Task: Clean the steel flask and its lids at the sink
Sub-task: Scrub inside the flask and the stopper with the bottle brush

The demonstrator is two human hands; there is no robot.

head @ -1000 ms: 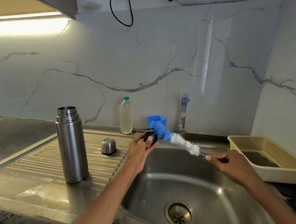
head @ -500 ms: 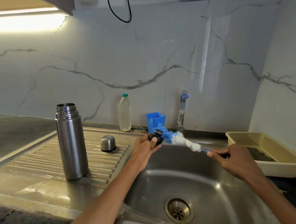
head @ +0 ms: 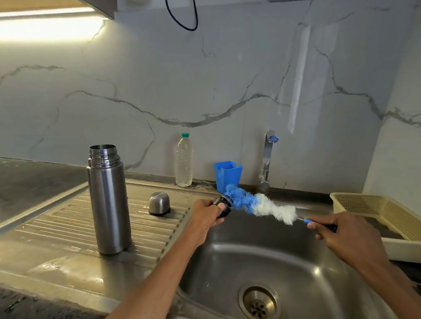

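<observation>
Inner lid under brushing above the sink basin.

Left hand (head: pixel 206 217) grips the black inner lid (head: pixel 223 204) over the basin's left edge; right hand (head: pixel 342 235) holds the bottle brush (head: pixel 259 205) by its handle, blue bristle end touching the lid; steel flask (head: pixel 109 199) stands upright and uncapped on the ribbed drainboard (head: pixel 60 225); steel cap (head: pixel 159 203) sits beside it, apart; sink (head: pixel 297 260) below both hands.

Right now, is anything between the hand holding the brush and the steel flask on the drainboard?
Yes. The left hand, gripping the black inner lid, lies between the right hand and the steel flask.
</observation>
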